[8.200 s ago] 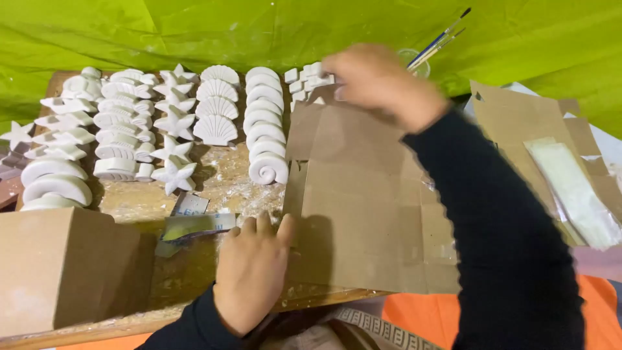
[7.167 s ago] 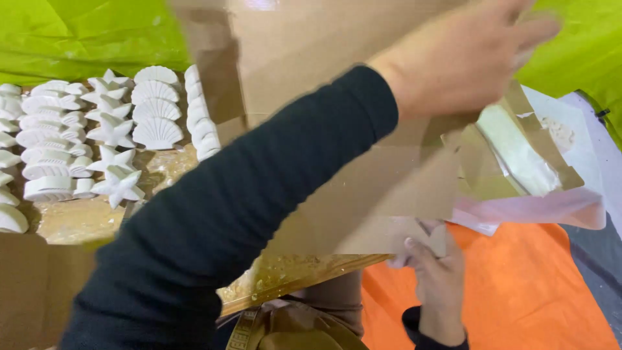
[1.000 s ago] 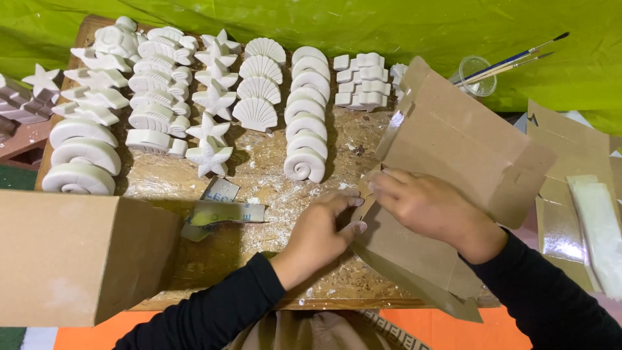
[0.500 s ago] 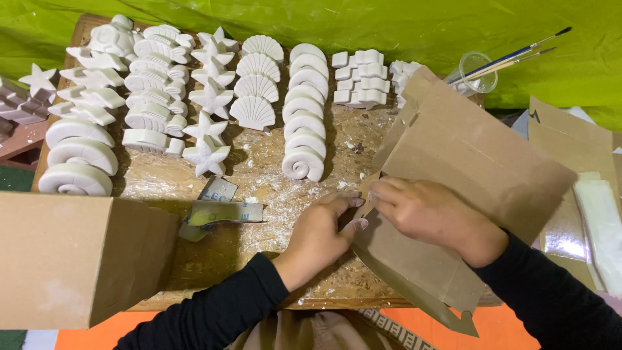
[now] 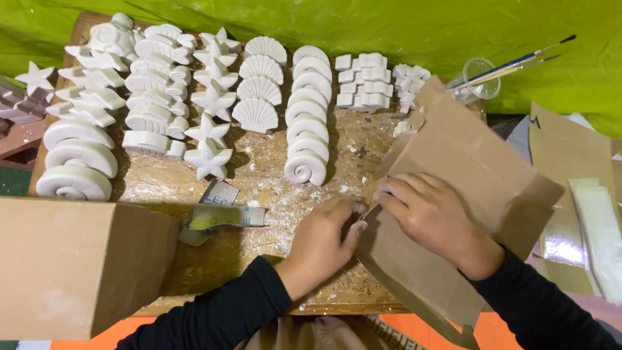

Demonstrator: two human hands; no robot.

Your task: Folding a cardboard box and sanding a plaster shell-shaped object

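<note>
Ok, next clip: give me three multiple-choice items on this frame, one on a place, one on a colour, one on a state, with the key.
1. Where is the brush cup?
A. far right of the board
B. near left corner
C. on the box

2. What colour is the backdrop?
A. blue
B. green
C. red

3. What is the state of the cardboard?
A. lying flat
B. rolled into a tube
C. bent, gripped by both hands

Key: A, the cup stands past the white casts at the board's far right. B, the cloth behind the board is yellow-green. C, the left hand and right hand pinch its folded edge.
</note>
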